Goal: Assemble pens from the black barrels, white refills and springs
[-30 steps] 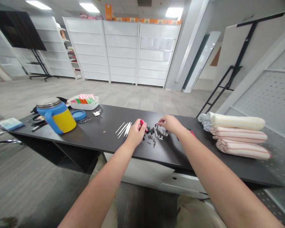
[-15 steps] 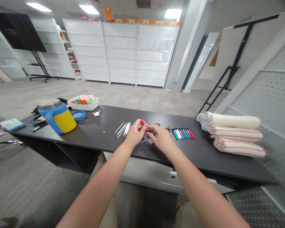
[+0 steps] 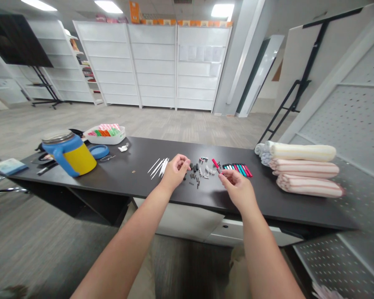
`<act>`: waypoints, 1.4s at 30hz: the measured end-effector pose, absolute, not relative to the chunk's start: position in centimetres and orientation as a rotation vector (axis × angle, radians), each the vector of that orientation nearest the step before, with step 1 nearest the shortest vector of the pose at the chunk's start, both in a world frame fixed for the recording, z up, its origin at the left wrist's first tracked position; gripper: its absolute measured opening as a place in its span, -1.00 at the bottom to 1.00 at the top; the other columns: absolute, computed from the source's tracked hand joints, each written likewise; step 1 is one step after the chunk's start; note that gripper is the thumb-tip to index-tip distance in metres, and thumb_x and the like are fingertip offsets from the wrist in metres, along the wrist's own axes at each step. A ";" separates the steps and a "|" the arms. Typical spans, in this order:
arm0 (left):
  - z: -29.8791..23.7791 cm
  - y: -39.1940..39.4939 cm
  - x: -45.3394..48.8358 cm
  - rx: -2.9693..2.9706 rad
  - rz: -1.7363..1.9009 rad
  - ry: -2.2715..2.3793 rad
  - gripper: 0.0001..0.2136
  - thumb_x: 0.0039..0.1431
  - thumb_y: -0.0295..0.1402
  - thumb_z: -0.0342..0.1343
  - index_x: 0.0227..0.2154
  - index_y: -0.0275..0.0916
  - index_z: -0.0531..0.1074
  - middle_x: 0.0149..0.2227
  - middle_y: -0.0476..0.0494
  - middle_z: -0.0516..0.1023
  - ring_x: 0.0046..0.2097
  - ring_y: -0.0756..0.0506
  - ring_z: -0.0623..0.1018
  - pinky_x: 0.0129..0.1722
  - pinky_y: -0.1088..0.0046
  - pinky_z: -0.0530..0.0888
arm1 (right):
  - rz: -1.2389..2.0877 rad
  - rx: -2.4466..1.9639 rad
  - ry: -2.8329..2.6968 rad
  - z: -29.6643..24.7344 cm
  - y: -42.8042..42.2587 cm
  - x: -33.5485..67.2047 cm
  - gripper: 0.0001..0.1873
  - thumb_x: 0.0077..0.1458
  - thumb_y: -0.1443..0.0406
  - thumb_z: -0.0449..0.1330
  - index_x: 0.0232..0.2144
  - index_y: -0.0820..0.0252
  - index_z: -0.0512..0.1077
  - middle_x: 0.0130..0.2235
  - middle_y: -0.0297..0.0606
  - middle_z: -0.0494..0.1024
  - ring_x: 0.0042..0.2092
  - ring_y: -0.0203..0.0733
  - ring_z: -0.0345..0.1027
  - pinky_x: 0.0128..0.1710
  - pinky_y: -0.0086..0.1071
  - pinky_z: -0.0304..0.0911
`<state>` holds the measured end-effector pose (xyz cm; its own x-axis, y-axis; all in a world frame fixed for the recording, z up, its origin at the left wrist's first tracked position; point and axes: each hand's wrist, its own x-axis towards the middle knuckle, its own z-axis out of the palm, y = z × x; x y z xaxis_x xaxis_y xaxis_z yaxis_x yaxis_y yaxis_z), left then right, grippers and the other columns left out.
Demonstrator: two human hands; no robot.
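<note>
My right hand (image 3: 238,185) pinches a short red pen (image 3: 216,165) by its dark lower end, with the red end pointing up and left. My left hand (image 3: 176,170) hovers beside the white sticks, its fingers loosely curled and a little apart; nothing shows in them. Between the hands lie small black caps (image 3: 195,167), little dark metal pieces (image 3: 195,179) and small clear parts (image 3: 210,170). Several thin white sticks (image 3: 158,167) lie left of my left hand. Behind my right hand is a row of teal, white and red pens (image 3: 243,170), partly covered by the fingers.
Rolled towels (image 3: 305,167) are stacked at the table's right end. A blue and yellow jug (image 3: 71,155), a blue lid (image 3: 99,151) and a white basket (image 3: 112,139) with colourful packets stand on the left. A crumpled white scrap (image 3: 123,148) lies near the basket.
My hands were together around the red pen and have moved apart. My right hand has carried the pen right, towards the row; my left hand has let go of it.
</note>
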<state>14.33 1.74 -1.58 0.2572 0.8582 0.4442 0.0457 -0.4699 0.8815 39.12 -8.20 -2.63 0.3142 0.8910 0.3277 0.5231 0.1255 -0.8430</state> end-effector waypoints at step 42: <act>-1.7 2.0 14.5 1.858 1.254 0.941 -0.69 0.39 -0.06 0.05 -0.35 -0.18 0.41 -0.51 0.01 0.55 -0.50 0.00 0.45 -0.43 0.47 0.37 | 0.230 -1.699 -1.203 -2.6 -11.4 40.8 -0.57 0.19 -0.04 0.26 -0.09 0.12 0.60 -0.40 -0.30 0.55 -0.40 -0.18 0.37 -0.34 -0.32 0.26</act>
<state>14.49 1.98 -1.68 0.2690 0.8564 0.4407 0.1838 -0.4948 0.8494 40.85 -11.42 -2.59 0.4874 0.7939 0.3635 0.6037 -0.0055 -0.7972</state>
